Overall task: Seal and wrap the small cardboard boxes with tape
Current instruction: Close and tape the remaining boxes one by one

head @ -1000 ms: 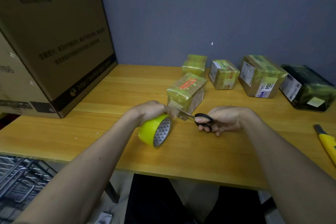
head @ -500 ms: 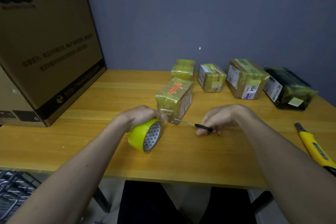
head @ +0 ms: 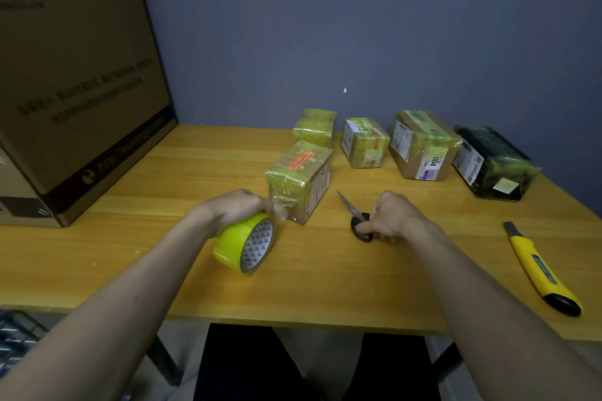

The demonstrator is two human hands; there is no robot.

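A small cardboard box [head: 301, 177] wrapped in yellowish tape stands in the middle of the wooden table [head: 169, 257]. My left hand [head: 241, 208] grips a yellow tape roll [head: 246, 242] just left of the box's near corner, fingers close to the box. My right hand [head: 395, 216] holds black-handled scissors [head: 356, 216] to the right of the box, blades closed and pointing away toward the back left, apart from the box.
Three more taped boxes [head: 316, 127] [head: 365, 143] [head: 423, 145] and a dark wrapped parcel [head: 493, 161] line the back by the wall. A yellow utility knife [head: 540, 268] lies at the right. A big cardboard carton [head: 75, 75] fills the left side.
My right hand has drawn the scissors away from the box's near corner to the right. The left hand still holds the tape roll by the box.
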